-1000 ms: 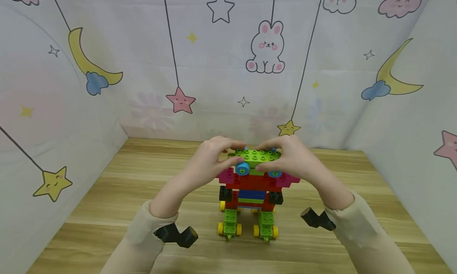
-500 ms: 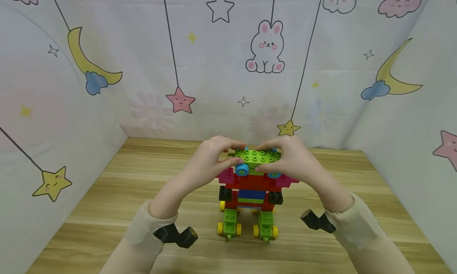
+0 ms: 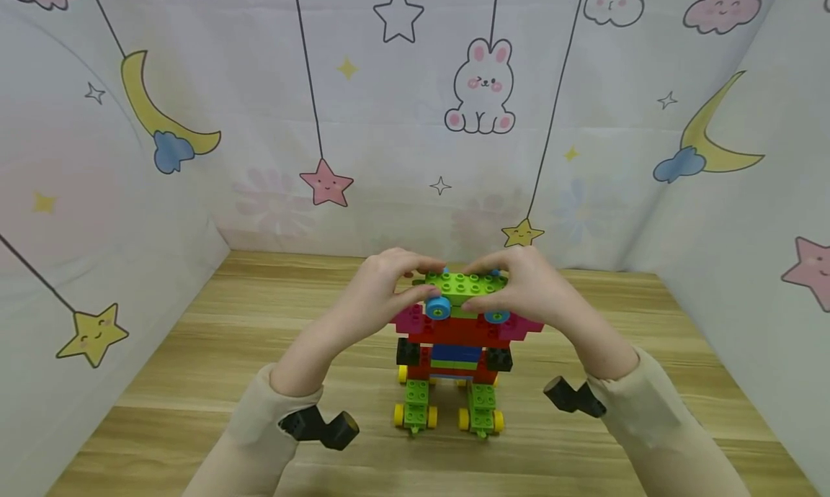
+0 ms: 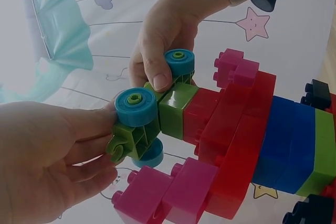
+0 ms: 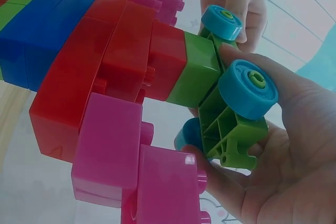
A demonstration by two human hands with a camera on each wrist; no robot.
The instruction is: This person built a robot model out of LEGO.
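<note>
A green wheeled toy base (image 3: 468,284) with blue wheels lies across the top of a robot-like figure of building bricks (image 3: 454,331). My left hand (image 3: 382,284) pinches its left end between thumb and fingers, close to a blue wheel (image 4: 137,107). At the other end my right hand (image 3: 528,288) grips the base the same way, thumb along its near side. Directly under the base sits a green brick (image 5: 195,72), then red bricks (image 5: 118,51). Pink bricks (image 5: 107,140) jut out on both sides as arms. The base's far side is partly hidden by fingers.
The figure stands on green wheeled feet (image 3: 416,405) with yellow wheels, on a wooden table (image 3: 259,439). Black bricks (image 3: 408,351) flank its blue middle (image 3: 456,353). White cloth walls (image 3: 389,122) with printed stars and moons enclose the back and sides.
Both hands keep their hold on the green wheeled base. The figure stays in place; only a very slight shift of the whole head view is seen.
</note>
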